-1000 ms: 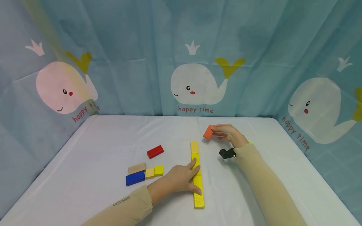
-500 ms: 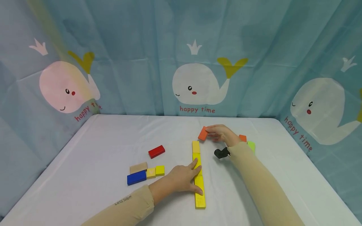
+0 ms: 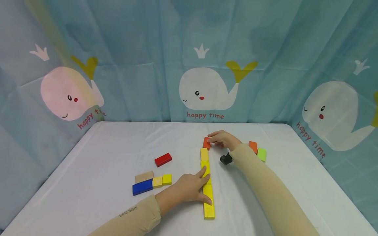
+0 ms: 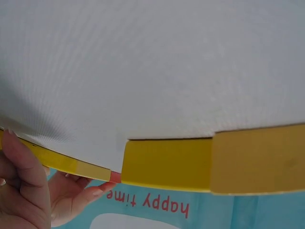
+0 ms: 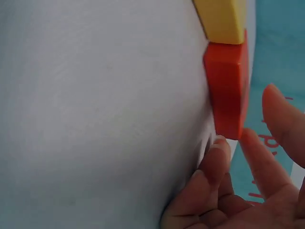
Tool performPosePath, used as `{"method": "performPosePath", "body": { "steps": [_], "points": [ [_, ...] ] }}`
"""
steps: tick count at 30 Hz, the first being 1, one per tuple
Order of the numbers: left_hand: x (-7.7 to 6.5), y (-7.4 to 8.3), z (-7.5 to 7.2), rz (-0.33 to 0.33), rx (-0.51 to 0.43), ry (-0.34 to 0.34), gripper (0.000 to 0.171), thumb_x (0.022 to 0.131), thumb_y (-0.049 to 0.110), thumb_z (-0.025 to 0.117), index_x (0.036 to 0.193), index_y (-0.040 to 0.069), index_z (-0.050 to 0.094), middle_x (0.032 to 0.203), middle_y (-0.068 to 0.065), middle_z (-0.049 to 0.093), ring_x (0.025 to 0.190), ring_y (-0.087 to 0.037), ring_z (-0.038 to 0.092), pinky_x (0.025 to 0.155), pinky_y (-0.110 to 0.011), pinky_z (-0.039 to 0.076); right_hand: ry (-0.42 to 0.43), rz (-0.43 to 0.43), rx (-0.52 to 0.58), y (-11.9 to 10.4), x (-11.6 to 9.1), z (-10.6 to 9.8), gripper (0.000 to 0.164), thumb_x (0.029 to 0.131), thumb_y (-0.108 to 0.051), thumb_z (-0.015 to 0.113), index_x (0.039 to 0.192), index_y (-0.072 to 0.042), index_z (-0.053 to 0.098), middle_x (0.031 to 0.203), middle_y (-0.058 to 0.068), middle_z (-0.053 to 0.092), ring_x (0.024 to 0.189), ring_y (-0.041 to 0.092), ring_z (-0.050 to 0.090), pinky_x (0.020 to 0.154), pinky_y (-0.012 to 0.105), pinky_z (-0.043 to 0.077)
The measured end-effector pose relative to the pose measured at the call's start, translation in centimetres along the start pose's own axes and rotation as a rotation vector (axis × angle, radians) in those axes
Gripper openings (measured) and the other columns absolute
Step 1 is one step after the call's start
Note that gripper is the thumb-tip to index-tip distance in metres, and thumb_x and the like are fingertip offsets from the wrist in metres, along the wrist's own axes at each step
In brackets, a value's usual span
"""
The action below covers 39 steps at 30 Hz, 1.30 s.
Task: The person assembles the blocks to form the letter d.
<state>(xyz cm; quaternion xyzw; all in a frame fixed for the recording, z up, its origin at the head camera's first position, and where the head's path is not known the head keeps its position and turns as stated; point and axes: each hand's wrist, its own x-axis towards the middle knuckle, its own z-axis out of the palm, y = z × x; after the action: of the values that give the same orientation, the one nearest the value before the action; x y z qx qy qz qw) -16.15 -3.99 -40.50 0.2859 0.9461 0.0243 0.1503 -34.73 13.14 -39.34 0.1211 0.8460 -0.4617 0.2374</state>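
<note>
A straight row of blocks runs away from me: a long yellow block [image 3: 209,211], another yellow block [image 3: 204,165], and a light yellow block [image 3: 204,154]. My left hand [image 3: 186,188] rests on the two nearer ones with fingers spread. At the far end lies an orange-red block [image 3: 206,144], lined up with the row. In the right wrist view this orange-red block [image 5: 226,88] meets the light yellow block [image 5: 221,21] end to end. Fingertips of my right hand [image 3: 225,139] touch its outer end, and one finger stands off from it.
Left of the row lie a red block [image 3: 163,159], a wooden block [image 3: 144,176], a blue block [image 3: 142,187], a heart-marked light yellow block [image 3: 157,182] and a small yellow block [image 3: 167,179]. Right of my hand are an orange block [image 3: 252,147] and a green block [image 3: 261,154].
My right hand has moved left and nearer, bringing the tilted orange-red block down into line at the row's far end. The orange and green blocks behind the forearm are uncovered. My left hand stays put.
</note>
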Motion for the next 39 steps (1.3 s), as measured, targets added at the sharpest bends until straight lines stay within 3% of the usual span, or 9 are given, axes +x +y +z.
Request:
{"method": "performPosePath", "body": {
  "steps": [6, 15, 24, 33, 39],
  "points": [
    [-0.1, 0.1, 0.0, 0.007, 0.012, 0.009, 0.093, 0.074, 0.075, 0.061, 0.149, 0.024, 0.042, 0.157, -0.006, 0.031, 0.093, -0.017, 0.065, 0.078, -0.028, 0.050, 0.047, -0.015, -0.168, 0.1, 0.1, 0.6, 0.044, 0.089, -0.020, 0.072, 0.131, -0.017, 0.060, 0.094, 0.009, 0.052, 0.083, 0.022, 0.047, 0.070, 0.029, 0.038],
    [-0.4, 0.1, 0.0, 0.016, -0.001, -0.001, 0.092, 0.074, 0.074, 0.061, 0.149, 0.024, 0.042, 0.157, -0.006, 0.030, 0.085, -0.017, 0.062, 0.079, -0.029, 0.050, 0.041, -0.015, -0.219, -0.1, 0.0, 1.3, 0.044, 0.087, -0.021, 0.073, 0.130, -0.023, 0.064, 0.121, 0.009, 0.055, 0.096, 0.025, 0.048, 0.083, 0.036, 0.042],
    [-0.6, 0.3, -0.1, 0.035, 0.005, 0.016, 0.092, 0.075, 0.074, 0.061, 0.149, 0.022, 0.042, 0.157, -0.008, 0.030, 0.070, -0.015, 0.057, 0.071, -0.027, 0.048, 0.033, 0.005, -0.211, -0.3, 0.2, 1.5, 0.046, 0.088, -0.023, 0.073, 0.132, -0.028, 0.063, 0.128, 0.011, 0.054, 0.104, 0.027, 0.047, 0.098, 0.042, 0.040],
    [-0.6, 0.4, 0.0, 0.047, 0.090, 0.046, 0.090, 0.078, 0.076, 0.056, 0.149, 0.022, 0.042, 0.156, -0.008, 0.032, 0.058, -0.013, 0.050, 0.059, -0.022, 0.040, 0.026, -0.070, -0.211, 1.1, -0.9, 1.2, 0.065, 0.091, -0.024, 0.069, 0.149, -0.026, 0.041, 0.143, 0.017, 0.044, 0.109, 0.030, 0.047, 0.104, 0.048, 0.038],
    [-1.0, 0.4, 0.5, 0.061, 0.170, 0.087, 0.089, 0.082, 0.075, 0.049, 0.149, 0.015, 0.042, 0.155, -0.009, 0.033, 0.050, -0.013, 0.044, 0.053, -0.022, 0.038, 0.020, -0.119, -0.161, 2.6, -3.2, 0.8, 0.063, 0.093, -0.024, 0.067, 0.149, -0.021, 0.041, 0.127, 0.016, 0.055, 0.104, 0.029, 0.052, 0.099, 0.045, 0.042]
  ]
}}
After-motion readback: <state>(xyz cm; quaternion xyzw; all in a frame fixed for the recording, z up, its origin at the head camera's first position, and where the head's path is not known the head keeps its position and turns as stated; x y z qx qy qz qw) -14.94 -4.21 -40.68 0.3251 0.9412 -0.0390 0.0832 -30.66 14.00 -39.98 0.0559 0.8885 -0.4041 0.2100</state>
